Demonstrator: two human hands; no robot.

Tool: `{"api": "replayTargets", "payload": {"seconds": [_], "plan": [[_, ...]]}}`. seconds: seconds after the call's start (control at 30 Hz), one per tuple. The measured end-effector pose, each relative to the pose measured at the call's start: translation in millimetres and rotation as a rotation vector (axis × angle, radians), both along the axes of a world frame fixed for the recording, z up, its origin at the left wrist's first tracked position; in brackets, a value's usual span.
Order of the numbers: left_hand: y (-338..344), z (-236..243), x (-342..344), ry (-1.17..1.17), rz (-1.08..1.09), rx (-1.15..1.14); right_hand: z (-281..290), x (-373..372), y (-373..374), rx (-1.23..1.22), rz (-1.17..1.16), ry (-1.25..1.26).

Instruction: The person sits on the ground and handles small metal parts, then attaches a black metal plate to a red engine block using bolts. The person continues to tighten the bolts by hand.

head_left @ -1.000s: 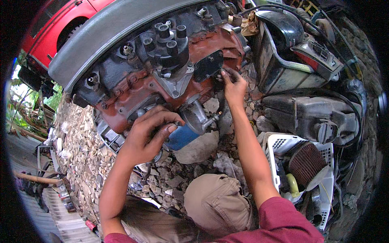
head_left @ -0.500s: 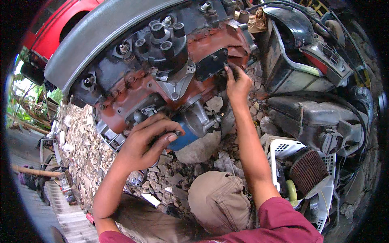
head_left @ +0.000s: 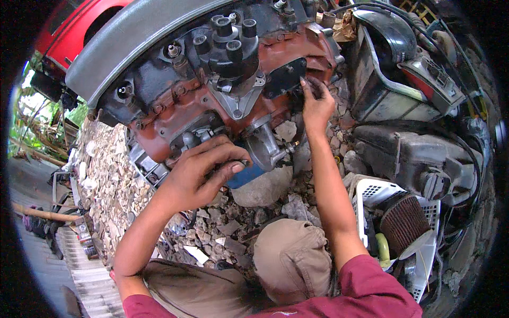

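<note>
Engine block (head_left: 212,100): rust-red and black, it lies tilted on rubble (head_left: 106,175) just ahead of our knees.
Left hand (head_left: 199,172): we curl it closed around a small part at the block's lower edge, above a blue piece (head_left: 245,176); what it grips we cannot tell.
Right hand (head_left: 315,100): fingertips pinched narrow on a dark fitting beside the black cover plate (head_left: 285,78).
Doing it well: we judge a braced left hand and slow, square fingertip turns suit best.
Around: a white basket (head_left: 371,193) with an air filter (head_left: 404,223) sits to our right.

Engine (head_left: 212,79) on rubble (head_left: 106,180); basket (head_left: 371,196) to its rt.
</note>
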State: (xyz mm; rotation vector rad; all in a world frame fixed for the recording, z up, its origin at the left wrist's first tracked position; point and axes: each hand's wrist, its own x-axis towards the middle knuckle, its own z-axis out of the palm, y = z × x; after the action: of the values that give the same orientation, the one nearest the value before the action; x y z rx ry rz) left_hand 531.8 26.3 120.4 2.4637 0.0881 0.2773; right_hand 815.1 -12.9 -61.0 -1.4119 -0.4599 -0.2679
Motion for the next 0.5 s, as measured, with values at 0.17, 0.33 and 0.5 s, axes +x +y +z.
{"api": "replayTargets", "payload": {"seconds": [0.17,0.33,0.5], "plan": [[-0.6,-3.1,-0.8,-0.042,0.005,-0.068,6.1,1.2,-5.0,-0.021,0.032,-0.016],[0.8,-1.6,0.6,-0.050,-0.017,-0.066,0.5,3.7,-6.6,-0.070,0.028,-0.089],[2.2,-4.5,1.3,-0.022,-0.022,-0.034,1.2,1.2,-6.4,-0.031,0.036,-0.024]]}}
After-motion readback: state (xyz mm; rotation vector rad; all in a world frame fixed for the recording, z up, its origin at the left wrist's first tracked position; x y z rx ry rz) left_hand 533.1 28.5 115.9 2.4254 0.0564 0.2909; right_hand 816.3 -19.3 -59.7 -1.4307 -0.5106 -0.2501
